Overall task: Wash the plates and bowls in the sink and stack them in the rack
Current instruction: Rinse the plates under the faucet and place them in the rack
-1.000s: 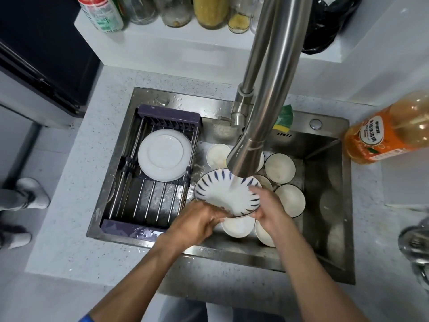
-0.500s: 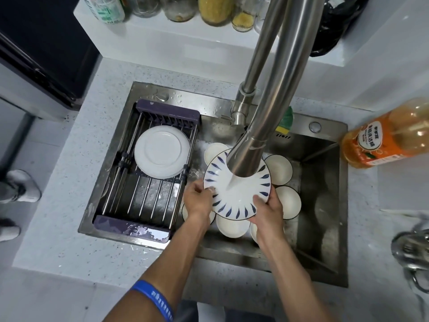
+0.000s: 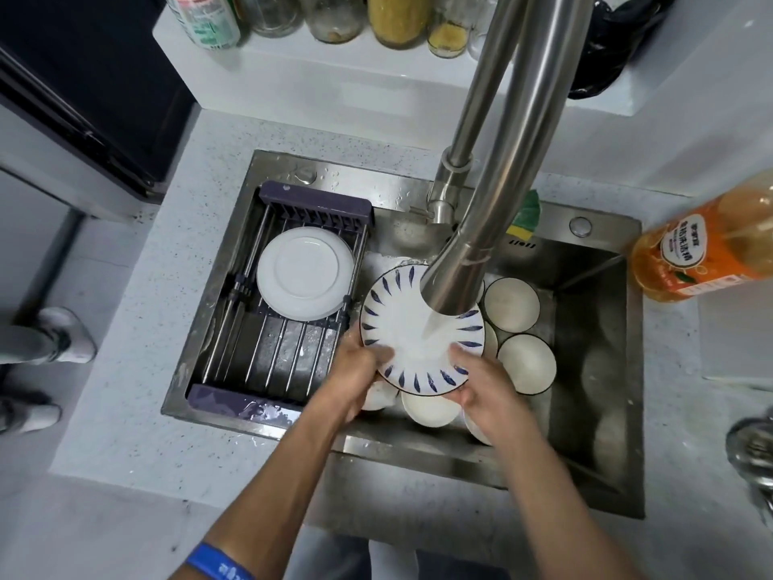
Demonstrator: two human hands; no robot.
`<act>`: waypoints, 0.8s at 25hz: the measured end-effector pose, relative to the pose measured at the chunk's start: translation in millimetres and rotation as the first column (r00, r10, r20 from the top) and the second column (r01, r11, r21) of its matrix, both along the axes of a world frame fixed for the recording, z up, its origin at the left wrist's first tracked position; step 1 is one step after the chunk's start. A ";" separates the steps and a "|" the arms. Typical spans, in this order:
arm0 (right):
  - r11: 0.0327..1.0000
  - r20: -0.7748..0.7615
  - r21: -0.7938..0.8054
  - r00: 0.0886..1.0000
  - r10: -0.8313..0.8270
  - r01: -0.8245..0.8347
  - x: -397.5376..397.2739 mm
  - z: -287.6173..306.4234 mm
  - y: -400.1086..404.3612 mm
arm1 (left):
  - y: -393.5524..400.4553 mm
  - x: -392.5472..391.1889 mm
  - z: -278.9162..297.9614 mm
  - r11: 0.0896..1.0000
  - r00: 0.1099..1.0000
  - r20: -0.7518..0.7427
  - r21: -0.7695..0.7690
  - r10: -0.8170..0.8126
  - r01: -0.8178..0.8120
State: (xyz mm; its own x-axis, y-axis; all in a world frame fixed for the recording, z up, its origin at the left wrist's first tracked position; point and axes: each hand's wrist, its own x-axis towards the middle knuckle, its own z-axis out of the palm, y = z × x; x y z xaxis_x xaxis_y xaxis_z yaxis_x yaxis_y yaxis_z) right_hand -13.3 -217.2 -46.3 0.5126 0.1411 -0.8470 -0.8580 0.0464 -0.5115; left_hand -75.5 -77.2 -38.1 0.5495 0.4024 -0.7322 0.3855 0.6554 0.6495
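Item 1, the grip. We record two hands on one dish. Our left hand (image 3: 357, 370) holds the blue-patterned plate (image 3: 412, 328) at its rim near 8 o'clock, thumb lying over the face, fingers curled beneath. Our right hand (image 3: 487, 389) clasps the rim near 5 o'clock, thumb on top, fingers under the edge. Both are grasping the plate; neither is released.

Item 2, the held thing. The plate sits above and between the two hands, its face tilted up toward us, its bulk extending from the hands toward 12 o'clock. Water falls from the faucet head (image 3: 454, 282) onto the plate's centre.

Item 3, below the plate. White bowls (image 3: 511, 304) lie in the sink basin (image 3: 594, 370), showing at 2, 3 and 6 o'clock of the plate, partly hidden under it.

Item 4, at 9 o'clock of the plate. A wire rack (image 3: 267, 357) with dark end bars spans the sink's left half. One white plate (image 3: 305, 273) rests in it, toward the rack's far end.

Item 5, surroundings. A speckled counter (image 3: 125, 412) frames the sink. An orange bottle (image 3: 702, 249) stands at 3 o'clock of the faucet. A green and yellow sponge (image 3: 525, 217) lies behind the faucet. Jars (image 3: 397, 18) line the shelf at 12 o'clock. A blue wristband (image 3: 219, 565) circles our left forearm.
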 end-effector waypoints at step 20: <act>0.957 0.368 -0.290 0.923 0.112 -0.001 -10.1 -1.1 -15.0 | -10.3 -2.3 -14.3 0.993 0.991 -0.092 -0.052 0.102 -0.107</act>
